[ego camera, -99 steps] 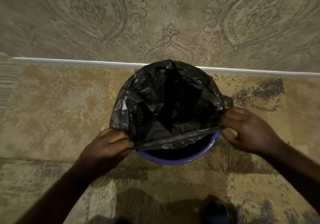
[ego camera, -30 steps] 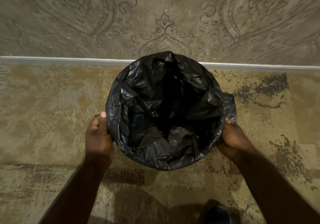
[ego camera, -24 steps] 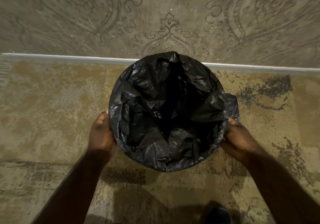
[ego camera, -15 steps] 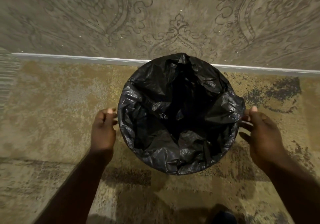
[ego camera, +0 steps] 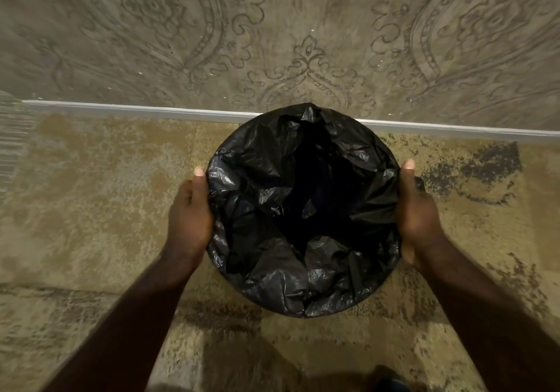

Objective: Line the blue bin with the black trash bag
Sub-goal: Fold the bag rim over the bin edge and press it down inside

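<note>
The black trash bag (ego camera: pixel 260 164) sits open in the round bin, and its edge is folded over the rim all the way round. No blue of the bin shows; the bag hides it. My left hand (ego camera: pixel 189 213) clasps the bag-covered left side just under the rim, with the thumb lying along the rim. My right hand (ego camera: pixel 419 213) clasps the right side in the same way. The fingers of both hands are hidden below the rim.
The bin stands on a mottled beige carpet (ego camera: pixel 91 210), right up against a white skirting board (ego camera: pixel 151 110) and a patterned wall (ego camera: pixel 303 28). The tip of a dark shoe (ego camera: pixel 391 385) shows at the bottom edge.
The near part of the bag's edge has gone over the blue rim, so no blue shows now. Both hands let go and drew apart, then came back onto the bin's sides.
</note>
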A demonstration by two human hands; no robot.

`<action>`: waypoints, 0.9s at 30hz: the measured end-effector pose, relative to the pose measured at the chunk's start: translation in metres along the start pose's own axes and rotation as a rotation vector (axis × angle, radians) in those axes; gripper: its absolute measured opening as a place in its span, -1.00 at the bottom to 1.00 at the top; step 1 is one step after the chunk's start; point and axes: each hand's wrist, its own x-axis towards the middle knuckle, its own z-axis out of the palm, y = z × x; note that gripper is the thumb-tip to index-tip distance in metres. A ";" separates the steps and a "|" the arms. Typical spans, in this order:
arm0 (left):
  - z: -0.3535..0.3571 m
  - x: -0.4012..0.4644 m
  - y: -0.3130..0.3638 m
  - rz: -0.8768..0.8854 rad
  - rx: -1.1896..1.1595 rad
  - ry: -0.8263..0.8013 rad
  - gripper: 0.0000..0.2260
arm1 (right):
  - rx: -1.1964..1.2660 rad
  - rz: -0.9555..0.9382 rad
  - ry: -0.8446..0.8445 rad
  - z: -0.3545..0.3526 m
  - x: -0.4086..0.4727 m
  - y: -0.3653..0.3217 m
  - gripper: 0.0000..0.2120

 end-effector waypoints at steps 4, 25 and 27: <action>0.004 -0.016 0.030 0.689 0.437 0.201 -0.79 | -0.419 -0.437 0.277 -0.006 -0.001 -0.014 -0.46; 0.072 -0.023 0.036 0.466 0.618 -0.345 -0.76 | -0.825 -0.208 -0.417 0.066 0.035 -0.017 -0.58; 0.082 -0.038 0.027 0.492 0.988 -0.654 -0.70 | -0.850 -0.283 -0.498 0.073 0.039 -0.021 -0.61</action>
